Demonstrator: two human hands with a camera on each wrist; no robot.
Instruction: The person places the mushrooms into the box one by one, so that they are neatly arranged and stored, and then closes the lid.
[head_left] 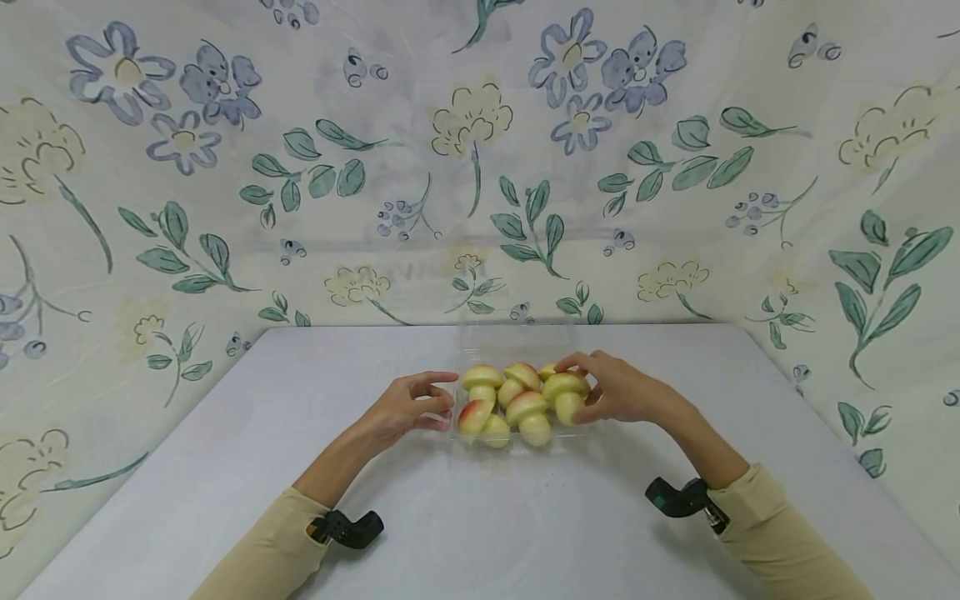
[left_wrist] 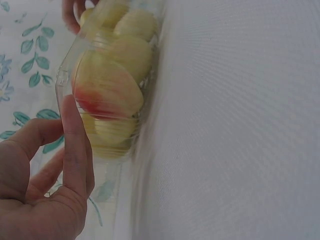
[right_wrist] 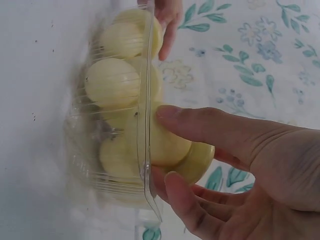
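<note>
A clear plastic box [head_left: 517, 337] with its lid raised at the back holds several mushroom-shaped pieces, yellow-green with red patches. My right hand [head_left: 624, 389] grips the piece at the box's right end [head_left: 567, 407], thumb in front and fingers behind the cap. In the right wrist view, this piece [right_wrist: 172, 145] stands partly above the box's rim [right_wrist: 145, 115]. Beside the left end is my left hand [head_left: 412, 405], its fingers relaxed and spread. The left wrist view shows a fingertip [left_wrist: 70, 106] right at the rim, near a red-marked piece [left_wrist: 107, 85].
The box stands on a white table [head_left: 480, 517] toward its back edge. Behind the table hangs a floral cloth [head_left: 420, 275]. Each wrist wears a black camera mount, one on the left [head_left: 352, 529] and one on the right [head_left: 678, 498].
</note>
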